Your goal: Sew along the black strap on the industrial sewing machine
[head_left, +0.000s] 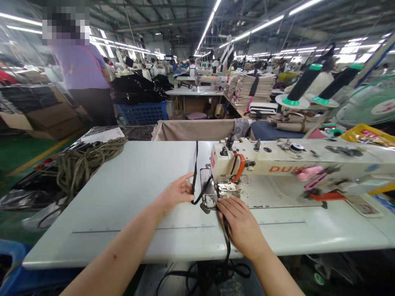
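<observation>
A narrow black strap (195, 181) runs down from the table's far edge, loops near my left hand and goes up to the needle area of the sewing machine (262, 164). My left hand (179, 191) is beside that loop, its forefinger and thumb apart and their tips against the strap; the other fingers are half curled. At the front of the metal needle plate (226, 188), my right hand (236, 218) presses its fingers together over the strap. Its thumb is mostly hidden. From under this palm the strap drops over the table's front edge into a tangle below.
Olive cords (83, 164) are heaped left of the white table (123, 205). Behind it is a beige cloth-lined bin (191, 130). Black thread cones (304, 84) and a green fan (370, 100) stand right. A person in a purple shirt (78, 65) stands back left.
</observation>
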The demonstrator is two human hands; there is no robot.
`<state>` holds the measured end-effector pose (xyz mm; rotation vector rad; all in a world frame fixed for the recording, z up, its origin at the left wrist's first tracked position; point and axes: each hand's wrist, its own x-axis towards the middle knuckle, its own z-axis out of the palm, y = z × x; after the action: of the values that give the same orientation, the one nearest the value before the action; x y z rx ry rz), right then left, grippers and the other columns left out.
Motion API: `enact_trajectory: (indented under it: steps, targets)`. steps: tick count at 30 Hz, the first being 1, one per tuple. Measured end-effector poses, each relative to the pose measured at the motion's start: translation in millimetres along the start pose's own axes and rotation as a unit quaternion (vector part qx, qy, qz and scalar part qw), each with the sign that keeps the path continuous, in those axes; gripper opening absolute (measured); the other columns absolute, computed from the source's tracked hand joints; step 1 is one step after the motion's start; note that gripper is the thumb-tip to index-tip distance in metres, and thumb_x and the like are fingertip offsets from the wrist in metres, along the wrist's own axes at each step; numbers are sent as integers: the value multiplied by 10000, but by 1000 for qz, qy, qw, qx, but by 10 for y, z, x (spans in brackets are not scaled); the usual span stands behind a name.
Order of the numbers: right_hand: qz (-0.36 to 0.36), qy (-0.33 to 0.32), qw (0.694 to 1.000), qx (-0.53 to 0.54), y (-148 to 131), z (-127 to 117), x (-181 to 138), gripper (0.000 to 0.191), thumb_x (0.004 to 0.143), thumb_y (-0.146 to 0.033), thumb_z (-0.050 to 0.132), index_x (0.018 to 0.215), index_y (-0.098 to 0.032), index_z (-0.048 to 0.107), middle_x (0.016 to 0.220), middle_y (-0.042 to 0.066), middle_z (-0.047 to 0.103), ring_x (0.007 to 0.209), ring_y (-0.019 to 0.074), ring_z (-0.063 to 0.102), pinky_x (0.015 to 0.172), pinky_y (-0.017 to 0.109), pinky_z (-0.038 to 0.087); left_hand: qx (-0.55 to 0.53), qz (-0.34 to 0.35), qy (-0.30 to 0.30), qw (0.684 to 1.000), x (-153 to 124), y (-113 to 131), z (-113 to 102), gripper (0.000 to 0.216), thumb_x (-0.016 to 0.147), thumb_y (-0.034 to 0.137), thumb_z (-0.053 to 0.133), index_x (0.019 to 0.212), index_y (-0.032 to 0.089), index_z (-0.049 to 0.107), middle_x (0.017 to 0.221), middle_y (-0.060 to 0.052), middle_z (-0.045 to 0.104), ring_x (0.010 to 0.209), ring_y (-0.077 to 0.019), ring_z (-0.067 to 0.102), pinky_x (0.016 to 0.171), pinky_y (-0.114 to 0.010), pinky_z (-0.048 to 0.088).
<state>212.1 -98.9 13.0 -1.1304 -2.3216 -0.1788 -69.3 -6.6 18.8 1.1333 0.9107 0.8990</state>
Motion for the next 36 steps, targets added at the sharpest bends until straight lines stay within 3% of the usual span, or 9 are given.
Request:
enact_trajectory:
  steps: [14,21,25,28,30,33,36]
  targets:
    - [5,3,1000,-5,54,44,5,357,1108,-162,519,1417,-165,697,1398,116,743,1317,281,684,1194,529,528,7,4,-12,1000,-18,30,40,1090,607,163,925,1601,173,478,956,-40,738,894,-222,711,841,-376,554]
    - [23,-6,999,20,85,53,-22,472,994,-29,521,1400,-181,707,1408,108,736,1328,282,669,1214,534,504,-19,-6,7,1000,-81,26,140,807,556,189,962,1297,161,644,985,-72,758,883,-234,734,842,-388,565]
    - [61,37,994,82,58,16,-30,503,957,-7,484,1342,-215,730,1354,94,757,1282,277,683,1160,526,529,-16,16,1,1000,-302,-28,290,637,608,182,956,1199,164,717,955,-50,741,849,-185,692,846,-345,555]
    - [155,74,965,197,-149,-80,2,315,1057,-176,523,1256,-248,757,1253,97,774,1186,262,710,1057,452,577,-14,10,-6,1000,-522,-136,432,459,712,220,926,1134,174,752,946,-54,729,879,-179,667,836,-313,543]
    - [213,52,927,305,-356,-131,35,244,1085,-325,569,1206,-256,770,1183,90,770,1072,239,725,946,376,598,-3,19,-9,1000,-647,-207,533,353,743,220,910,1067,187,774,1009,-69,701,975,-205,656,832,-303,549]
    - [278,-12,867,413,-627,-139,78,280,1023,-468,668,1136,-239,785,990,50,730,802,189,662,716,296,539,-12,65,-21,998,-768,-240,670,287,732,181,900,997,207,794,1127,-79,629,1106,-247,629,837,-304,563]
    - [331,-34,839,430,-755,-120,88,229,947,-436,704,918,-214,754,779,-2,604,713,168,555,661,277,447,-82,37,-62,994,-806,-167,746,384,673,151,894,1044,214,818,1160,-82,644,1135,-259,626,912,-329,550]
